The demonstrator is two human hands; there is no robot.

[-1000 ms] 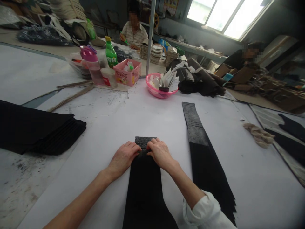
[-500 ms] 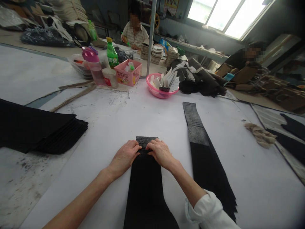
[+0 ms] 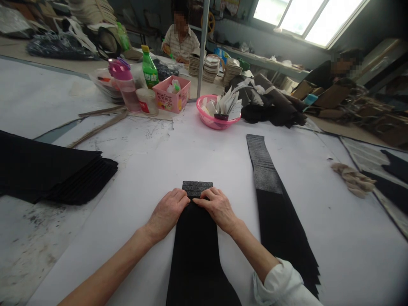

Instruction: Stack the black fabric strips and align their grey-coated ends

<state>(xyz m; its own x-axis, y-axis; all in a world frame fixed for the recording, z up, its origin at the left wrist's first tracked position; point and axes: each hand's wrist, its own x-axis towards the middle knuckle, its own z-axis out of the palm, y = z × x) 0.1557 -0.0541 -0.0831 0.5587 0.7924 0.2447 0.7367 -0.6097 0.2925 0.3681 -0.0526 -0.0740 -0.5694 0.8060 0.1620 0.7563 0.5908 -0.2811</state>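
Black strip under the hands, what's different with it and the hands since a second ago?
The left hand and right hand have brought their thumbs closer together, almost meeting. Both stay on the black strip near its grey end; neither visibly let go. The strip, pink basin and right-side black stack lie where they were.

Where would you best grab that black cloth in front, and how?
Probably by the greyish far end of the black cloth, with the left hand and right hand coming from opposite sides: it lies flat and is narrower there than closer in.
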